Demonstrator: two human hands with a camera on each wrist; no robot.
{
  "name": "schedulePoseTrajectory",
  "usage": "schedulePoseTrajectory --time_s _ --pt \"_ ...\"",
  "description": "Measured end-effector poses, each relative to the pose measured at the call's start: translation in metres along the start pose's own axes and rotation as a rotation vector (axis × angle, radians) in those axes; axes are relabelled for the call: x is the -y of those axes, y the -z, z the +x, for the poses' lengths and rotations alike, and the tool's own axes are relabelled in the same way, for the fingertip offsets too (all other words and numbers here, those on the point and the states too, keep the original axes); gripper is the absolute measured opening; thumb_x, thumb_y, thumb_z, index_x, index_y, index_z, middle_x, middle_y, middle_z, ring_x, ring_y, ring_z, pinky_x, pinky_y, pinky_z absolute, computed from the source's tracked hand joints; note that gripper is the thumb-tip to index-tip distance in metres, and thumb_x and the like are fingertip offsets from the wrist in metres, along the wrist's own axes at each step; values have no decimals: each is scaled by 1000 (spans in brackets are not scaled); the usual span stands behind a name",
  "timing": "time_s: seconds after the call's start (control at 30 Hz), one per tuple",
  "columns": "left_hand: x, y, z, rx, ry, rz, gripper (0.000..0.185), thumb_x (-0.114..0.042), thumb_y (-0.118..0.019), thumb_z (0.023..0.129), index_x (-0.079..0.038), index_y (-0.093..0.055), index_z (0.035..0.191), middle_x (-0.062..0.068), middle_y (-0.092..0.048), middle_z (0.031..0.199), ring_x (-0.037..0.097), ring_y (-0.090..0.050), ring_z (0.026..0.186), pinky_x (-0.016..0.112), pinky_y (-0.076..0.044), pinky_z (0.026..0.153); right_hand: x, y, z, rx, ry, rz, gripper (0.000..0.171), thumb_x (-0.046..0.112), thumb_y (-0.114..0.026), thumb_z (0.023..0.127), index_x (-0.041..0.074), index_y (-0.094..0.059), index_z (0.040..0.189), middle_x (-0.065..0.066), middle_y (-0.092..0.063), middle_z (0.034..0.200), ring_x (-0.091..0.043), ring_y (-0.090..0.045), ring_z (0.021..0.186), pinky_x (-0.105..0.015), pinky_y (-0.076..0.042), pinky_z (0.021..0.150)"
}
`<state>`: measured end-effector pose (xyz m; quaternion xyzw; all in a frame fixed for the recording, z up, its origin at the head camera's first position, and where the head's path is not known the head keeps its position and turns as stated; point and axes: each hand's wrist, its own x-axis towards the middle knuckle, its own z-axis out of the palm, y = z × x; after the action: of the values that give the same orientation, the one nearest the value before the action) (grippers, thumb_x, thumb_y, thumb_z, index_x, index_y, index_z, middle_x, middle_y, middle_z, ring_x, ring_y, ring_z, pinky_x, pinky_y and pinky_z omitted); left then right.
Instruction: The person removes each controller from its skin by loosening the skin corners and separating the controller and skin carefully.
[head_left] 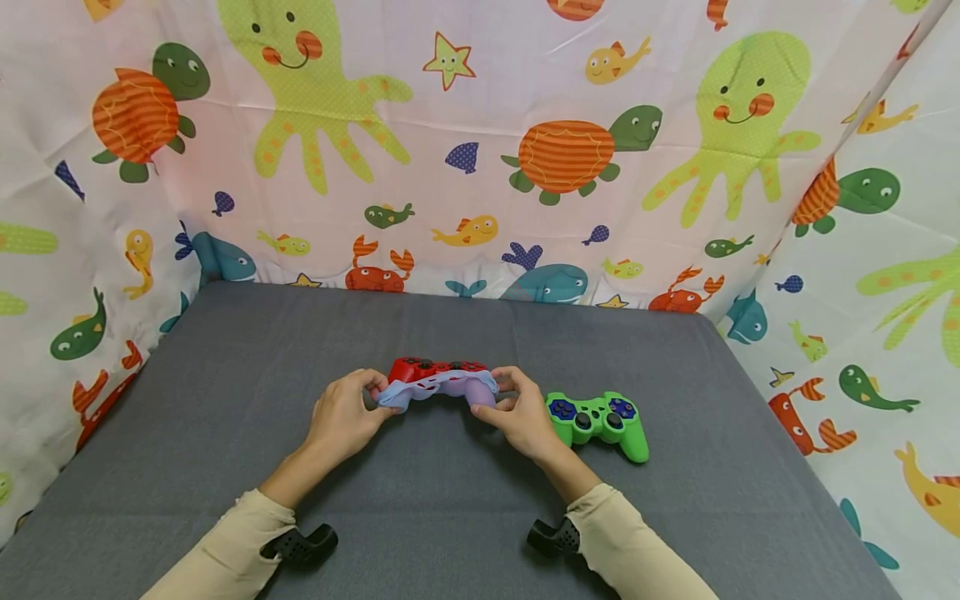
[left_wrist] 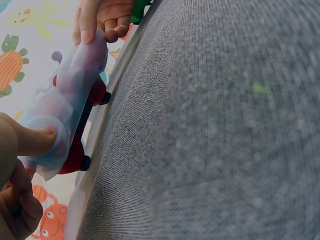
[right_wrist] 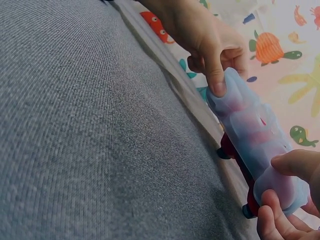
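Red controller (head_left: 402, 371) hangs between my two hands over the grey table (head_left: 420, 517). My forearms, in beige sleeves (head_left: 225, 542), reach forward and angle inward, so my hands face each other. My left hand (head_left: 347, 414) and right hand (head_left: 527, 417) each grip one end, thumbs pressing on the translucent bluish cover (head_left: 450, 384) wrapped round its handles. Green controller (head_left: 599, 419) lies just beside my right wrist, its button markings too small to read.
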<state>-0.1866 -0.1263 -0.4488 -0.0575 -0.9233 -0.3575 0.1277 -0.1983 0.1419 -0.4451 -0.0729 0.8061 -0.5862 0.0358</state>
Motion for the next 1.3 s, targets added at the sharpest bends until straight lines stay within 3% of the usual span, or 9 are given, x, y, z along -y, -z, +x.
schedulePoseTrajectory --time_s 0.37,0.77,1.3 --pt "0 -1 1 -8 -11 1 26 -20 -89 76 -13 -69 91 1 -61 82 16 -52 71 30 -37 59 -2 1 0 -3 -7 -5 52 4 -80 84 5 -54 129 -20 -58 114 -9 -63 67 -23 -49 59" --pt "1 -1 1 21 -39 -48 25 -20 -88 77 -12 -67 89 2 -60 80 13 -49 66 29 -36 56 -5 1 1 -9 8 1 51 2 -79 84 1 -54 128 -21 -57 113 -7 -63 66 -23 -48 58" --pt "2 -4 0 8 -57 -48 23 -21 -87 78 -13 -67 85 0 -58 77 10 -44 59 27 -33 53 -3 2 1 12 -2 -1 52 3 -80 84 3 -54 128 -22 -57 115 -10 -63 68 -23 -48 58"
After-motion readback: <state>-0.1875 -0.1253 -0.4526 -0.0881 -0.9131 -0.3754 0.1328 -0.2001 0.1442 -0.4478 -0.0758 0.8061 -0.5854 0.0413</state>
